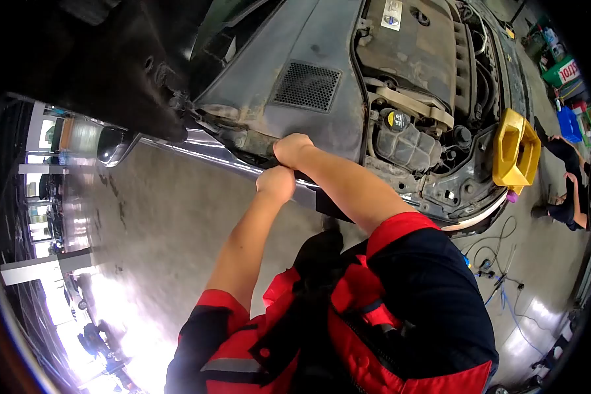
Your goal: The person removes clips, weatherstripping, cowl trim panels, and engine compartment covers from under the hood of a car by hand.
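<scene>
Both my hands are closed at the side of a car's open engine bay. My right hand (294, 150) presses against the outer edge of a grey plastic cover (318, 39) with a mesh grille (307, 87) in it. Just below, my left hand (277, 183) forms a fist at the outside edge of the fender, close to the right one. Its fingers are turned away from me, and whatever lies inside either grip is hidden. A shiny trim strip (207, 155) runs along the fender beside my hands.
Right of the cover are the engine cover (410, 49) and a coolant tank (407, 141). A yellow funnel-like container (517, 150) rests on the car's front edge. Hoses and cables (499, 279) lie on the floor. At the far right is another person (565, 207).
</scene>
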Demonstrator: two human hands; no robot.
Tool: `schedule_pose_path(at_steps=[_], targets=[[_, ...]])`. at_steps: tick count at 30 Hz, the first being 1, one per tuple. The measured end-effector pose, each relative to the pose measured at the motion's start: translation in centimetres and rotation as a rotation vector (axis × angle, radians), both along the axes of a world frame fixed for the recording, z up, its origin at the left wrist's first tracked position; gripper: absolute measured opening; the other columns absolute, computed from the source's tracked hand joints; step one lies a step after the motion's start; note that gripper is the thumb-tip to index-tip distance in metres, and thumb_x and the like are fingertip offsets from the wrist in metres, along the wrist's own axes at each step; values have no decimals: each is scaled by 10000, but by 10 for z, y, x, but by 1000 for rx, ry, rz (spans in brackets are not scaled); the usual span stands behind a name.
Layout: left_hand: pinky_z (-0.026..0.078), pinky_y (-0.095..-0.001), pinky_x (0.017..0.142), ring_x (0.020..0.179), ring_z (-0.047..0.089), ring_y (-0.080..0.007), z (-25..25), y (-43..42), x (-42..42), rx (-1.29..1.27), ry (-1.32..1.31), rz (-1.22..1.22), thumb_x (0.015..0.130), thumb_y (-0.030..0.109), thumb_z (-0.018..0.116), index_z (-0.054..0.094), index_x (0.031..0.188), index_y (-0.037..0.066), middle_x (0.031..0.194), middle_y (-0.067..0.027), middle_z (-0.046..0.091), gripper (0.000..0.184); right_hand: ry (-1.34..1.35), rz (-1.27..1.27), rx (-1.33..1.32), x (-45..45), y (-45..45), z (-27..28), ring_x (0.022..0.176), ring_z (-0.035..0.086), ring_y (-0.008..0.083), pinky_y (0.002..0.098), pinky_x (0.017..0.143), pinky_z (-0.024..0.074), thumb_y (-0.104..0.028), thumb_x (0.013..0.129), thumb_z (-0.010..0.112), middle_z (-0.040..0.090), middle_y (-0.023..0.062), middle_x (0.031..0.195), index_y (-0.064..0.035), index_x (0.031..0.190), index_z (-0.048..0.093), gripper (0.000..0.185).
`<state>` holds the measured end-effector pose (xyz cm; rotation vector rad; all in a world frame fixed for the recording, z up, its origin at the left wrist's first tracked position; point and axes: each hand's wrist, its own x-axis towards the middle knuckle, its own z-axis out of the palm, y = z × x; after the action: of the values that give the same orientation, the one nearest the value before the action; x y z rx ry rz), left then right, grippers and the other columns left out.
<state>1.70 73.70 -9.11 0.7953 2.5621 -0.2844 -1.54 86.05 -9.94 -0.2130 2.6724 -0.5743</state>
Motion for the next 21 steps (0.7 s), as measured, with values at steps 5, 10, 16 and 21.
schedule_pose_path(at_steps=[5, 10, 16, 21], targets=[[565, -474, 790, 907, 705, -354, -5, -6, 2, 114, 24, 32, 905, 136, 479, 705, 970, 63, 960, -187, 721, 246, -8, 243, 109, -8, 5, 4, 1008, 692, 338, 443, 851, 557, -189, 877, 607, 721, 175, 1070, -16, 1030, 728, 260], [566, -436, 816, 984, 706, -324, -11, -1, 11, 161, 6, 215, 1020, 192, 329, 722, 1018, 46, 1031, -143, 734, 420, 6, 276, 209, -22, 6, -7, 946, 687, 369, 468, 810, 548, -266, 895, 633, 717, 183, 1013, -18, 945, 720, 268], [574, -394, 776, 956, 721, -276, -9, -3, 15, 333, -115, 381, 972, 169, 456, 667, 1160, 100, 1029, -86, 744, 291, 3, 488, 474, -25, -14, 24, 976, 678, 378, 479, 824, 538, -198, 899, 603, 713, 177, 1027, -46, 1064, 615, 225], [561, -373, 749, 932, 732, -232, -8, 5, 26, 482, -147, 483, 907, 167, 592, 621, 1237, 69, 1073, -70, 738, 346, -5, 524, 535, -31, -27, 27, 987, 671, 385, 489, 831, 534, -193, 908, 582, 709, 188, 1023, -28, 1024, 599, 202]])
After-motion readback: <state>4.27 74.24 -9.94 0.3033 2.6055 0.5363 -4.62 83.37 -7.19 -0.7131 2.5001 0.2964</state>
